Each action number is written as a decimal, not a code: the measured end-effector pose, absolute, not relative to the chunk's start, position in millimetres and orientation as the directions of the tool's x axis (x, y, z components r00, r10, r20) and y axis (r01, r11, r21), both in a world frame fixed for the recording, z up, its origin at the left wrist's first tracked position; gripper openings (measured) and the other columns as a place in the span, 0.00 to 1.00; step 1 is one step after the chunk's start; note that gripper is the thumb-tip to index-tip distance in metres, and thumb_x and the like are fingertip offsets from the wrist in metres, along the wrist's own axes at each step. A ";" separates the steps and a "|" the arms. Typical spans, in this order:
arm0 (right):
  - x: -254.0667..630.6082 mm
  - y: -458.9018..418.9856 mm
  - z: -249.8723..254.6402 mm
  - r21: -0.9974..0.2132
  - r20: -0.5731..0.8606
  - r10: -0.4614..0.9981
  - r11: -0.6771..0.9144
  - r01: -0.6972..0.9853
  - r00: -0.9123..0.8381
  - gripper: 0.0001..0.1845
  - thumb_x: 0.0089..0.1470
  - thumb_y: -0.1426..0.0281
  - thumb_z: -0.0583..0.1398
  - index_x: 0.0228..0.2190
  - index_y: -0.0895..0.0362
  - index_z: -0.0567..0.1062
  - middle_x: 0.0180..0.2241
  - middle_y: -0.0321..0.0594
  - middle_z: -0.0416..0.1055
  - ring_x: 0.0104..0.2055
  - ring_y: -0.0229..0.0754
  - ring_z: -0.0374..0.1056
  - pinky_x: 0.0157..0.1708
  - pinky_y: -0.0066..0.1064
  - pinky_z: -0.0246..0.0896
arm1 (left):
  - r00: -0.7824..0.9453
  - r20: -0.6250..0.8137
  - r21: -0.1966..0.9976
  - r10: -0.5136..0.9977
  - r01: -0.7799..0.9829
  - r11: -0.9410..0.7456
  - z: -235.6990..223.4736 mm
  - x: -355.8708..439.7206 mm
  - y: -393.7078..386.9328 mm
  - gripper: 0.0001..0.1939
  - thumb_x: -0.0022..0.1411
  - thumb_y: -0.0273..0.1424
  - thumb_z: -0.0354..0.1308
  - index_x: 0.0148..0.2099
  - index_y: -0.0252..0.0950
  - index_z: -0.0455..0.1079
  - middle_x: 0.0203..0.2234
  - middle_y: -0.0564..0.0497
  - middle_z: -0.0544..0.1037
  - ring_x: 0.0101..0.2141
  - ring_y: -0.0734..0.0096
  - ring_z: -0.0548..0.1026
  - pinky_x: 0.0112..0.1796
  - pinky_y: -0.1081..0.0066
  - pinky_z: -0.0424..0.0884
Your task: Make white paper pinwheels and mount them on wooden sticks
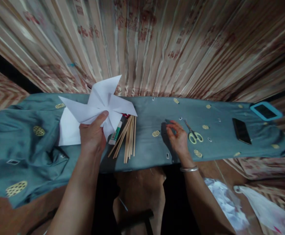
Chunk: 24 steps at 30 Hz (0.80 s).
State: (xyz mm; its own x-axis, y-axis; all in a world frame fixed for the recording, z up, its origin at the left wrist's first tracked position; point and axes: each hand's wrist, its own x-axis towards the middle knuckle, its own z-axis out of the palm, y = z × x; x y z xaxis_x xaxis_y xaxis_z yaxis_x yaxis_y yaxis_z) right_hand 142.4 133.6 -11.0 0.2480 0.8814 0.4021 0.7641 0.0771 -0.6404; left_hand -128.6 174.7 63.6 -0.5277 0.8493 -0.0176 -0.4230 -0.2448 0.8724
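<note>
left hand (pixel 93 134) pinches paper pinwheel (pixel 106 105), seemingly fully folded; wooden sticks (pixel 131 127) lie unattached beside; right hand (pixel 178 137) curls, grip's contents unclear.

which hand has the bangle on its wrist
The right hand, the one beside the scissors: a silver bangle circles its wrist. The left hand, holding the white paper pinwheel, has a bare wrist.

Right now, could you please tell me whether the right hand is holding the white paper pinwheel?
No, the left hand holds the white paper pinwheel, while the right hand is well apart from it.
</note>
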 end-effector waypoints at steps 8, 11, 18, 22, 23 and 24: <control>152.6 120.6 -16.1 -0.610 0.281 0.933 -0.009 0.792 0.227 0.10 0.55 0.64 0.59 0.32 0.56 0.77 0.59 0.54 0.65 0.62 0.54 0.62 0.60 0.48 0.55 | -0.446 -0.016 0.839 0.895 -0.493 -0.231 59.7 -94.0 173.3 0.17 0.36 0.22 0.70 0.33 0.31 0.75 0.33 0.49 0.83 0.42 0.60 0.80 0.54 0.58 0.71; 143.6 122.4 -16.4 -0.592 0.269 0.934 -0.032 0.806 0.235 0.09 0.52 0.63 0.63 0.31 0.56 0.76 0.61 0.55 0.63 0.64 0.56 0.59 0.62 0.48 0.53 | -0.405 -0.021 0.840 0.914 -0.503 -0.203 58.1 -81.8 174.3 0.14 0.37 0.22 0.70 0.31 0.32 0.74 0.32 0.50 0.83 0.41 0.60 0.80 0.54 0.58 0.71; 139.1 120.2 -21.3 -0.572 0.289 0.927 -0.031 0.819 0.237 0.04 0.56 0.69 0.60 0.32 0.56 0.75 0.59 0.55 0.65 0.63 0.55 0.60 0.61 0.50 0.53 | -0.364 -0.021 0.846 0.931 -0.503 -0.177 54.3 -71.1 176.4 0.12 0.39 0.20 0.70 0.28 0.32 0.73 0.30 0.51 0.82 0.40 0.61 0.80 0.54 0.56 0.71; 140.5 117.3 -19.9 -0.562 0.300 0.924 -0.030 0.827 0.238 0.05 0.56 0.68 0.60 0.33 0.57 0.75 0.60 0.57 0.64 0.65 0.56 0.57 0.62 0.51 0.52 | -0.357 -0.064 0.856 0.932 -0.499 -0.133 54.9 -68.8 174.3 0.12 0.38 0.21 0.71 0.28 0.32 0.73 0.29 0.51 0.82 0.38 0.62 0.80 0.53 0.57 0.72; 140.8 117.1 -19.5 -0.560 0.295 0.926 -0.031 0.828 0.234 0.05 0.56 0.69 0.59 0.33 0.57 0.75 0.60 0.57 0.64 0.65 0.55 0.57 0.62 0.51 0.52 | -0.356 -0.067 0.860 0.932 -0.494 -0.126 54.8 -67.9 173.8 0.13 0.38 0.21 0.71 0.29 0.32 0.73 0.29 0.51 0.82 0.38 0.62 0.80 0.53 0.57 0.73; 141.1 117.1 -19.4 -0.560 0.291 0.929 -0.030 0.828 0.231 0.05 0.56 0.70 0.59 0.32 0.57 0.75 0.60 0.57 0.64 0.64 0.55 0.57 0.62 0.50 0.52 | -0.355 -0.067 0.865 0.932 -0.487 -0.123 54.3 -66.9 173.5 0.13 0.38 0.22 0.71 0.29 0.32 0.73 0.29 0.52 0.82 0.38 0.63 0.80 0.52 0.58 0.73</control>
State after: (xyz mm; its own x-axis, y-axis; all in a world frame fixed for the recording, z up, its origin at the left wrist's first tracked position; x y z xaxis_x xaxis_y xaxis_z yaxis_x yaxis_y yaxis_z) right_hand 141.1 117.1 -19.4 0.2309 0.9286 0.2907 0.8277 -0.0304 -0.5604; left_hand -66.9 173.5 54.3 -0.3553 0.9323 -0.0674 -0.4870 -0.1231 0.8647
